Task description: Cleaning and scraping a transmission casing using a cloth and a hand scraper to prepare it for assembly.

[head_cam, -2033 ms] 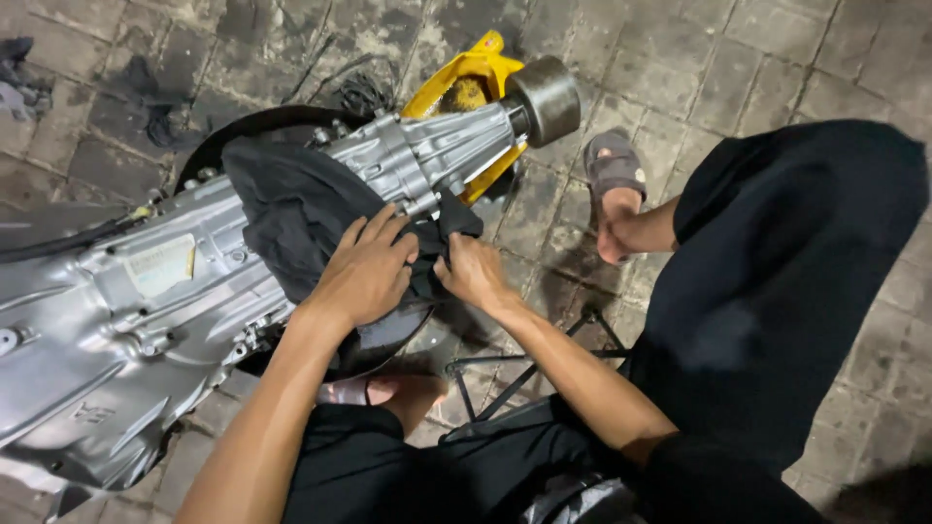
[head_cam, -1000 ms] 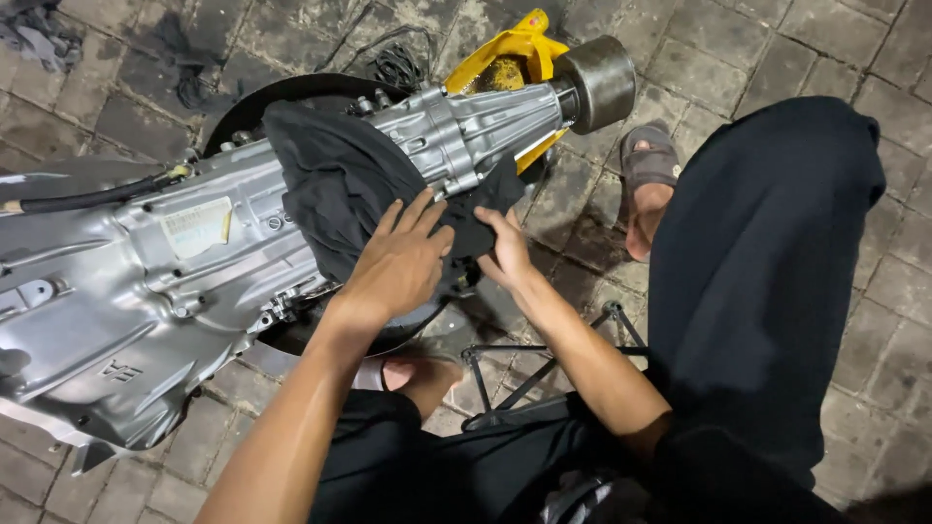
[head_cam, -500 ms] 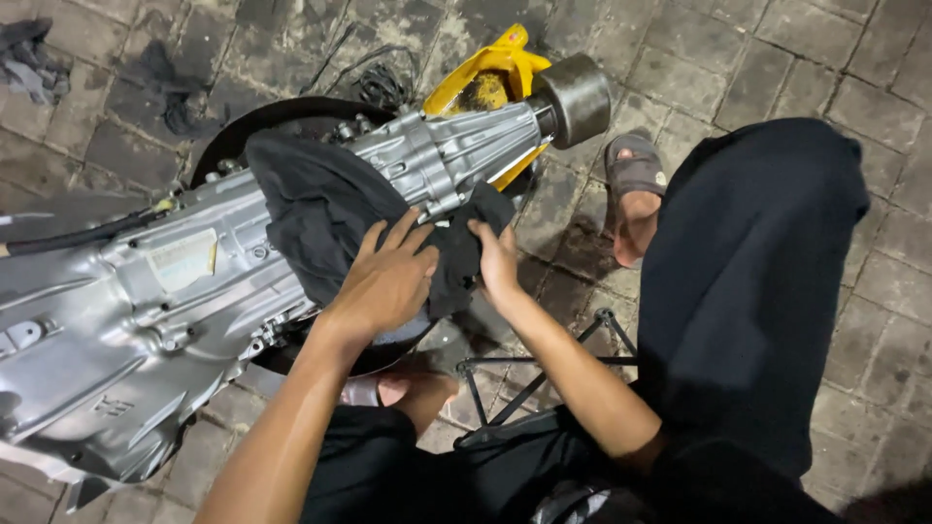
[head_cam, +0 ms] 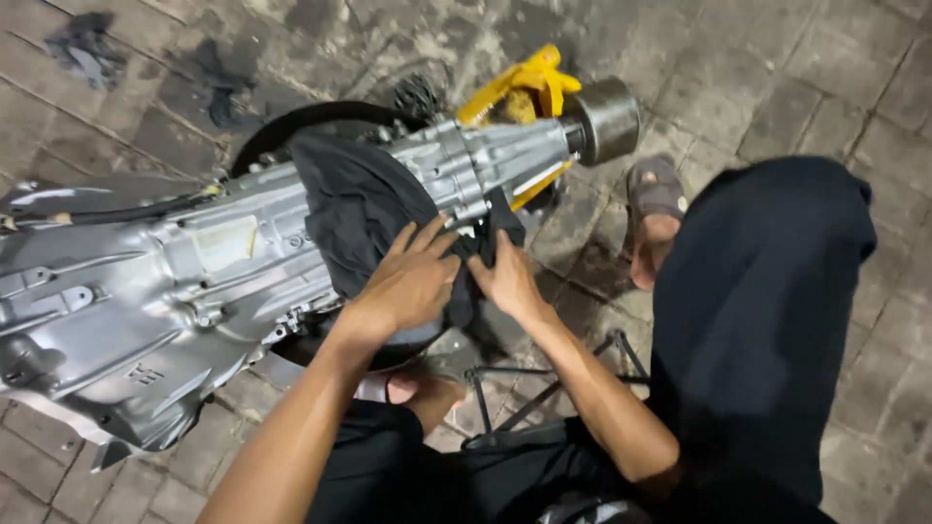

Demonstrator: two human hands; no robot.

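From the head camera, a long silver cast-metal gearbox housing (head_cam: 194, 281) lies on its side across a paved floor of grey, oil-stained stone blocks (head_cam: 815, 68), its wide bell end toward the floor's lower left corner and its narrow tail pointing to the upper middle, where a dull steel round flange (head_cam: 607, 116) caps it beside a yellow metal stand or jack part (head_cam: 519, 87). A black crumpled cloth (head_cam: 354, 209) is draped over the middle of the housing, hanging down the near side. The left hand (head_cam: 408, 281) lies flat on the cloth with fingers spread, pressing rather than gripping; the right hand (head_cam: 505, 277) has its fingers curled on the cloth's lower edge, apparently pinching a fold, though the thumb is hidden. Judging from this, the cloth work is midway: the centre is covered, while the bell end and tail remain bare and shiny. A sandalled foot (head_cam: 655, 218) of another person in black clothing stands just right of the tail. A thin black metal frame (head_cam: 544, 388) sits on the floor beneath the forearms.
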